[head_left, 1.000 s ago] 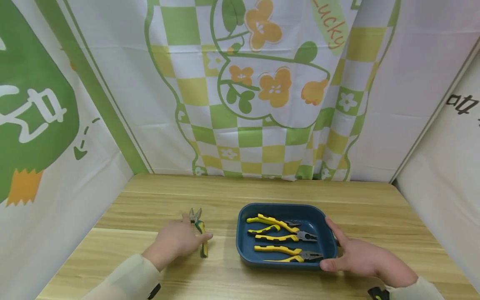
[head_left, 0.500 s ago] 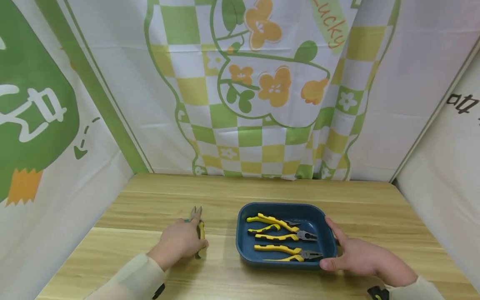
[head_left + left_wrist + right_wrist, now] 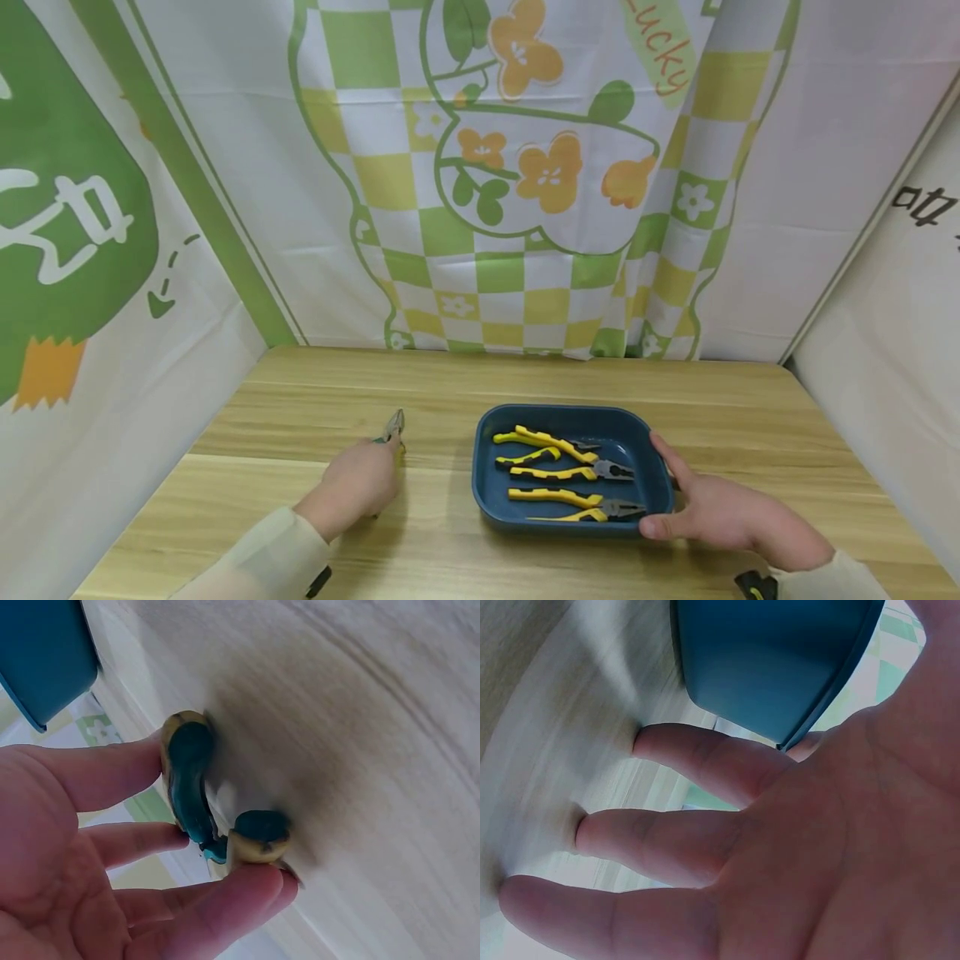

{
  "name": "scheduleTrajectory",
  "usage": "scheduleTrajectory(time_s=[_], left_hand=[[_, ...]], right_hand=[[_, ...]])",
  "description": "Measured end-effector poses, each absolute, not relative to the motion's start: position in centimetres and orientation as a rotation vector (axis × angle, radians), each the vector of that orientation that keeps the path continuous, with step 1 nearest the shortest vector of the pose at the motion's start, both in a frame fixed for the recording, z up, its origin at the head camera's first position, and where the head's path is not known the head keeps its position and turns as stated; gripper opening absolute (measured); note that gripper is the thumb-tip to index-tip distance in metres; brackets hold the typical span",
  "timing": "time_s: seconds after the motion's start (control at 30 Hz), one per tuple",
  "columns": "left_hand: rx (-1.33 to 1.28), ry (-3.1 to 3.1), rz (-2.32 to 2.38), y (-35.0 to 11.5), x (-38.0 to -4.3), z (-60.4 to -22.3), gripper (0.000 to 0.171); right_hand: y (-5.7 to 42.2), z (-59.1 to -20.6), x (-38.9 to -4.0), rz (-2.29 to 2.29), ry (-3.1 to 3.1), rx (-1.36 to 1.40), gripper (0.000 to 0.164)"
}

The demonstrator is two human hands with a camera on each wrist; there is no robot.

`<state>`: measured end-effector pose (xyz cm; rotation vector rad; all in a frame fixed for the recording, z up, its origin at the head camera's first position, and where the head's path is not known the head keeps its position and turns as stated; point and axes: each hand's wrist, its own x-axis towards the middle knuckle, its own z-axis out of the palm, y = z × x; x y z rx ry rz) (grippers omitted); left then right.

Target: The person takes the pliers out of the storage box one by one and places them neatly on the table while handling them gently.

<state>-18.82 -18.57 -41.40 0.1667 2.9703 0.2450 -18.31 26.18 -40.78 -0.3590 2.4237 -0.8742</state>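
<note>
My left hand [image 3: 358,482] holds a pair of pliers [image 3: 394,425] at the table's left; in the head view only the metal head and a bit of handle show past the fingers. In the left wrist view the pliers' teal and yellow handles [image 3: 189,776] lie between thumb and fingers, close over the wood. My right hand [image 3: 723,514] rests against the right end of a dark blue tray [image 3: 491,512], thumb by the near corner and index finger along the side. Its other fingers [image 3: 656,836] reach straight down to the tabletop in the right wrist view.
Several yellow-and-black pliers [image 3: 555,498] lie in the tray, heads mostly to the right. The wooden table [image 3: 442,383] ends at a patterned curtain [image 3: 525,283] behind, with white cloth walls [image 3: 885,350] on both sides.
My left hand has closed round the pliers' handles, and their spread metal tips have come together. The handles are now mostly covered. My right hand and the tray have stayed put.
</note>
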Motion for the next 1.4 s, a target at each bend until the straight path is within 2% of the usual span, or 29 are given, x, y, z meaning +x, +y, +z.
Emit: scheduleTrajectory(time_s=[0.23, 0.3, 0.47, 0.57, 1.07, 1.23, 1.4], left_hand=[[0.063, 2.980, 0.316, -19.1, -19.1, -41.6, 0.080], [0.085, 3.016, 0.304, -19.2, -19.1, -41.7, 0.080], [0.255, 3.108, 0.196, -18.9, -18.6, -42.0, 0.045], [0.309, 3.127, 0.122, -18.6, -18.3, -42.0, 0.032], [0.264, 3.094, 0.118, -18.9, -18.1, -41.8, 0.033], [0.241, 3.094, 0.126, -20.2, -17.9, -41.9, 0.031], [0.190, 3.081, 0.163, -21.9, -17.5, -41.9, 0.037]], right_hand=[[26.1, -40.8, -18.3, -0.853, 2.446, -0.358, 0.121], [26.1, -40.9, -18.3, -0.846, 2.447, -0.352, 0.122], [26.1, -40.9, -18.2, -0.844, 2.437, -0.341, 0.121], [26.1, -40.9, -18.2, -0.867, 2.429, -0.333, 0.121], [26.2, -41.1, -18.4, -0.878, 2.426, -0.349, 0.121], [26.1, -40.8, -18.3, -0.870, 2.432, -0.358, 0.121], [26.2, -40.7, -18.4, -0.871, 2.431, -0.369, 0.121]])
